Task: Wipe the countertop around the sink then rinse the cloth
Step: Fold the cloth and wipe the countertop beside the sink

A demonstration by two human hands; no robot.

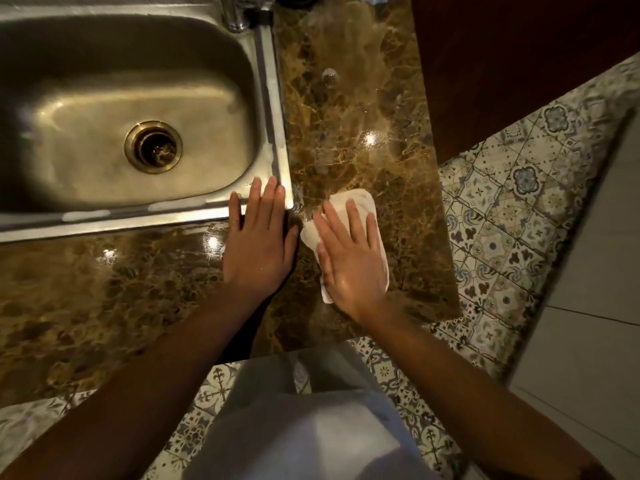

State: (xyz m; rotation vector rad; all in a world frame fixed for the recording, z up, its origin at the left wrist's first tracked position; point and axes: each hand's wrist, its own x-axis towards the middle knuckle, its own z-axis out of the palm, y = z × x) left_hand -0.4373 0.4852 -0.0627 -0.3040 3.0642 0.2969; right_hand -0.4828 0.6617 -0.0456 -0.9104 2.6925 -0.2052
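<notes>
A white cloth (360, 202) lies flat on the glossy brown marble countertop (363, 126), just right of the steel sink's near right corner. My right hand (349, 258) presses flat on the cloth with fingers spread, covering most of it. My left hand (259, 237) rests palm down, fingers apart, on the counter, its fingertips on the sink rim (277, 140). It holds nothing. The sink basin is empty, with a brass drain (153, 146) in the middle.
The faucet base (239, 12) stands at the sink's far right corner. A dark wooden panel (519, 64) borders the counter on the right. Patterned floor tiles (502, 209) lie below the counter's right and front edges. Wet sheen shows on the marble.
</notes>
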